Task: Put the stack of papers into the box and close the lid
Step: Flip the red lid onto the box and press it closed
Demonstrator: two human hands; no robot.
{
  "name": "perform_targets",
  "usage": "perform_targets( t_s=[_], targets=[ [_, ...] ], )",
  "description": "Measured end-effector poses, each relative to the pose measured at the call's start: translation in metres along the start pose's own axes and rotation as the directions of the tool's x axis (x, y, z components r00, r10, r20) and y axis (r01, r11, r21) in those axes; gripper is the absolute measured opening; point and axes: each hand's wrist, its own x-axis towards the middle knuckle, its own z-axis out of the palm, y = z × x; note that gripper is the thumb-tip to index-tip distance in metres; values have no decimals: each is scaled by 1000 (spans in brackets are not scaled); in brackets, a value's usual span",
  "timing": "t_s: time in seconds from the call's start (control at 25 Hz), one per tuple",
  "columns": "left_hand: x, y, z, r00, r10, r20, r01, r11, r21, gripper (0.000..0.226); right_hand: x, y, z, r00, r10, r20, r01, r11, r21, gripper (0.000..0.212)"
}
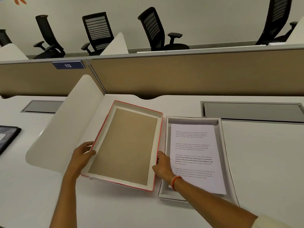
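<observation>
The lid (125,143), red outside with a brown cardboard inside, faces up at the desk's middle, tilted slightly with its left side raised. My left hand (83,154) grips its left edge and my right hand (162,162) grips its right edge. Right beside it lies the shallow white box (220,145), open. The stack of printed papers (195,155) lies flat inside the box; my right forearm crosses over its lower left corner.
A curved white divider (65,129) rises left of the lid. A dark folder (8,137) lies at the far left edge. Grey cable hatches (253,111) sit at the back of the desk, before a tan partition (181,74). Office chairs stand beyond.
</observation>
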Motion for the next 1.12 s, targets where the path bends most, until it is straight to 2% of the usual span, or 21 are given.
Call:
perform_targets(
  t_s=[0.12,0.24,0.32,0.44,0.56,0.76,0.96,1.04,1.12],
  targets=[
    [-19,26,-3,993,89,-78,-87,996,23,40,1,1,-3,999,-4,34,2,997,75,40],
    [-38,46,-4,986,124,-111,-121,992,30,41,-8,-24,-24,999,-41,-20,44,985,167,59],
    [-50,60,-3,980,151,-131,-144,987,68,41,-16,-53,-43,996,-84,-25,88,952,293,64],
    [-66,79,4,967,200,-160,-181,976,124,42,-25,-108,-64,977,-196,81,141,885,443,66],
    [-85,93,19,952,228,-206,-195,966,169,41,-28,-160,-72,953,-259,159,119,799,589,64],
    [-117,116,48,926,289,-242,-208,927,311,47,-34,-203,-93,948,-282,149,117,744,658,46],
    [-138,133,64,913,334,-233,-215,881,421,51,-35,-206,-112,968,-216,124,96,783,615,31],
    [-142,134,69,930,316,-190,-220,889,402,56,-38,-199,-116,972,-192,132,77,800,595,29],
    [-141,135,70,952,276,-130,-234,934,271,66,-41,-191,-121,969,-196,151,68,798,599,28]
  ],
)
